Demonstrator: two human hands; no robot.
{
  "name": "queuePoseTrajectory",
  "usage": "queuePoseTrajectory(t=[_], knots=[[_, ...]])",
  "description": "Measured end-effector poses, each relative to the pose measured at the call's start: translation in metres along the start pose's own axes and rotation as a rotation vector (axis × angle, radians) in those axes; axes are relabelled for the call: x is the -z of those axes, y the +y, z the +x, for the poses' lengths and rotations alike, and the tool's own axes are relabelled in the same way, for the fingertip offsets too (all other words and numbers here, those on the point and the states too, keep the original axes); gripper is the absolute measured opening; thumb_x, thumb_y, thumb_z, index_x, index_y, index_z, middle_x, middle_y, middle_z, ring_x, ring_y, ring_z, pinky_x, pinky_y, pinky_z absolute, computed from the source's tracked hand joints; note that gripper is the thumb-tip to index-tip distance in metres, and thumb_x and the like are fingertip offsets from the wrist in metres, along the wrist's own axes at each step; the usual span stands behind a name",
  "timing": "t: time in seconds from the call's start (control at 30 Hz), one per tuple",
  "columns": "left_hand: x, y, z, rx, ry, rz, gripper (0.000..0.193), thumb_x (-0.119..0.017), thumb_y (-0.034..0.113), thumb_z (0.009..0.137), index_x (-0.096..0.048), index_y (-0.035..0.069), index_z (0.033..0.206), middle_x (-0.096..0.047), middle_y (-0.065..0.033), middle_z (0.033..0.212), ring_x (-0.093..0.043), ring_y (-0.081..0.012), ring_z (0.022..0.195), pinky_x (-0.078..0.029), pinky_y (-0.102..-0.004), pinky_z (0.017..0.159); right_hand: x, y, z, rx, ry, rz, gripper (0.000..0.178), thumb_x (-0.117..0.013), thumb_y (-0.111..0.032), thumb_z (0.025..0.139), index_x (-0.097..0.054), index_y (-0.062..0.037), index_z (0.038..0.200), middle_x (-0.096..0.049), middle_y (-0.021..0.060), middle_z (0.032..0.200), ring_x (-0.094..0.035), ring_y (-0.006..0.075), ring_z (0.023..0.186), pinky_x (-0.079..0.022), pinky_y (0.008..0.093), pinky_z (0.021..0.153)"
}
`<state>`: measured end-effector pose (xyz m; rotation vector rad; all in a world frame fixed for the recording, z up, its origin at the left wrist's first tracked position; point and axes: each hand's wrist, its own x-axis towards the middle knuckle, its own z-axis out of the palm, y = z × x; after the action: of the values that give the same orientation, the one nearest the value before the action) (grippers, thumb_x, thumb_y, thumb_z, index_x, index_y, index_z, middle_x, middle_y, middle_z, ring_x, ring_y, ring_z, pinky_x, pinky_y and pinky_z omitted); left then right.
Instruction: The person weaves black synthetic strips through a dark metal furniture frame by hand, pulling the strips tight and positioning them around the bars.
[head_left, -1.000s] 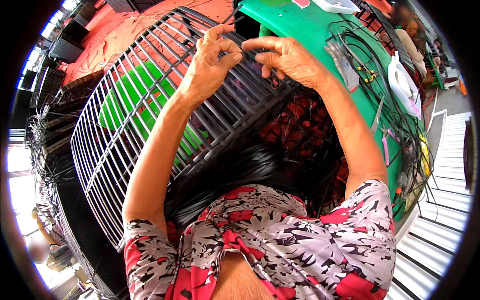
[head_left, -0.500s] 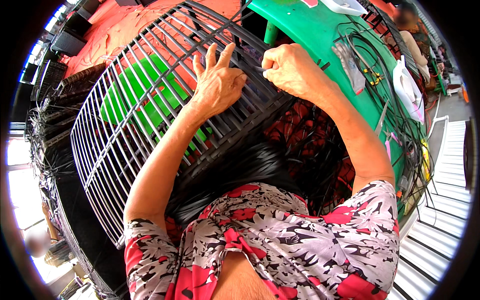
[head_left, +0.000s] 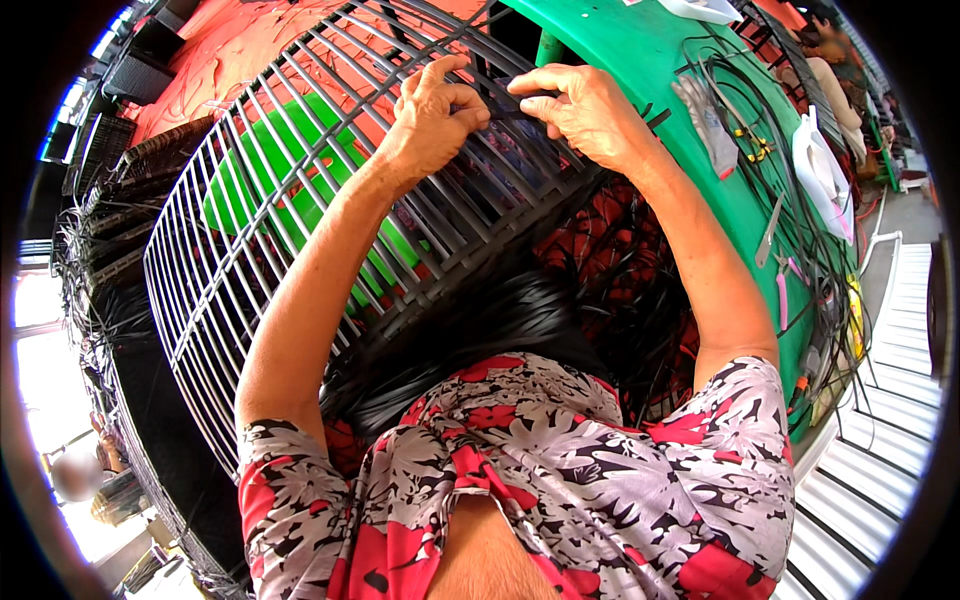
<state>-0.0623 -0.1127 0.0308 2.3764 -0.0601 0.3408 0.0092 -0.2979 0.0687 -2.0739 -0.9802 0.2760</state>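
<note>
A large frame of slim dark grey bars, like a woven furniture panel (head_left: 300, 178), lies slanted in front of me. Over its far right part is my left hand (head_left: 428, 118), fingers bent and thumb close to the forefinger; what sits between them, if anything, is too small to make out. Just to its right, above the panel's right end, my right hand (head_left: 590, 112) has its forefinger and thumb stretched toward the left hand with a gap between them. No object shows in it. Glossy black strips (head_left: 480, 325) lie bunched below the panel, against my body.
At the right a green table (head_left: 660, 75) carries a grey glove (head_left: 708, 125), loose black strips, a blade (head_left: 769, 232), pink-handled scissors (head_left: 783, 290) and a white bag (head_left: 822, 175). A bright green seat (head_left: 265, 170) shows beneath the bars. Stacked wicker pieces (head_left: 120, 240) stand at the left.
My right hand has loosened from a fist, its forefinger and thumb now stretched out. The left hand's raised fingers have bent down toward the bars.
</note>
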Motion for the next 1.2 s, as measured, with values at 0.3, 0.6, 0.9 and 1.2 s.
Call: queuePoseTrajectory(t=[0.3, 0.6, 0.9, 1.2], knots=[[0.020, 0.015, -0.029, -0.112, 0.244, -0.120, 0.015, -0.066, 0.014, 0.079, -0.063, 0.007, 0.091, -0.047, -0.0134, 0.126, -0.042, -0.0283, 0.118, -0.040, -0.0391, 0.093, -0.003, -0.016, -0.004, -0.056, -0.176, 0.359, 0.021, -0.065, -0.016, 0.085, -0.065, 0.0005, 0.098, -0.060, 0.0011, 0.064, -0.049, 0.0047, 0.050, -0.039, 0.0176, 0.045], [-0.003, 0.009, -0.061, 0.029, -0.076, 0.402, 0.025, -0.063, 0.026, 0.079, -0.069, 0.010, 0.098, -0.023, -0.0143, 0.148, -0.010, -0.0446, 0.137, -0.006, -0.0661, 0.104, -0.027, -0.024, -0.012, 0.232, -0.187, -0.477, 0.012, -0.055, -0.003, 0.067, -0.062, 0.0041, 0.074, -0.059, 0.0229, 0.068, -0.061, 0.0363, 0.068, -0.047, 0.0408, 0.061], [0.004, -0.008, -0.050, 0.030, 0.069, 0.022, 0.013, -0.074, 0.019, 0.069, -0.073, 0.014, 0.081, -0.038, -0.0047, 0.139, -0.025, -0.0377, 0.130, -0.015, -0.0509, 0.108, -0.038, -0.006, -0.008, 0.207, -0.023, 0.006, 0.019, -0.063, -0.010, 0.079, -0.065, 0.0006, 0.094, -0.064, 0.0112, 0.077, -0.057, 0.0182, 0.061, -0.047, 0.0309, 0.060], [0.037, 0.018, -0.065, -0.025, 0.056, -0.152, 0.010, -0.070, 0.014, 0.076, -0.068, 0.008, 0.084, -0.046, -0.0078, 0.130, -0.037, -0.0286, 0.121, -0.038, -0.0397, 0.097, -0.039, -0.035, -0.010, 0.044, -0.238, 0.419, 0.024, -0.061, -0.014, 0.086, -0.065, -0.0020, 0.106, -0.063, 0.0034, 0.072, -0.054, 0.0063, 0.055, -0.046, 0.0212, 0.051]])
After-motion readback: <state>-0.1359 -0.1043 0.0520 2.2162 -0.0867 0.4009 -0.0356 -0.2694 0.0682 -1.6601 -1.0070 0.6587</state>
